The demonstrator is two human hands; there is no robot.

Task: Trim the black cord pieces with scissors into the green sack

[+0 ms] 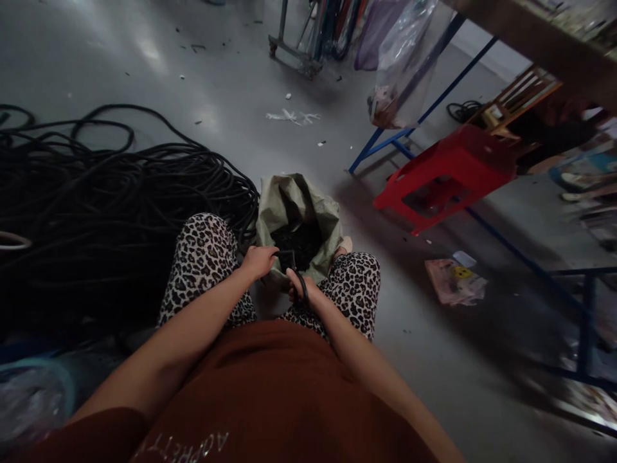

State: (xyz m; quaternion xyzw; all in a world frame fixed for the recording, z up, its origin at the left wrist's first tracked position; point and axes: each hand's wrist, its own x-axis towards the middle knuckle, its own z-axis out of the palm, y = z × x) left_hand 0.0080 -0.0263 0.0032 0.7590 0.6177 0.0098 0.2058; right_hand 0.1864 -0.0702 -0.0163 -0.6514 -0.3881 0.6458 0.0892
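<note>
Currently, the left hand (pixel 259 260) is closed around a black tool (pixel 289 260) with looped handles, apparently scissors, though its blades cannot be made out. The right hand (pixel 303 289) grips the same tool lower down, with one black loop running over its fingers. Both hands sit between the knees of the seated person, whose legs are covered in leopard-print trousers (pixel 205 257). Directly beyond the hands stands an open green woven sack (pixel 294 202) on the floor (pixel 231 109); its mouth is rolled back and it holds small black pieces (pixel 301 243), too dark to identify further. To the left of the sack lies a large tangled heap of black cable (pixel 106 206), which reaches the person's left knee. A red plastic stool (pixel 448 173) stands to the right, near blue metal frame legs (pixel 405 135), well apart from the sack. A pink packet (pixel 456 281) lies on the floor below the stool. White lettering (pixel 187 445) on the rust-coloured shirt appears upside down and is partly legible as "PRETTY".
</note>
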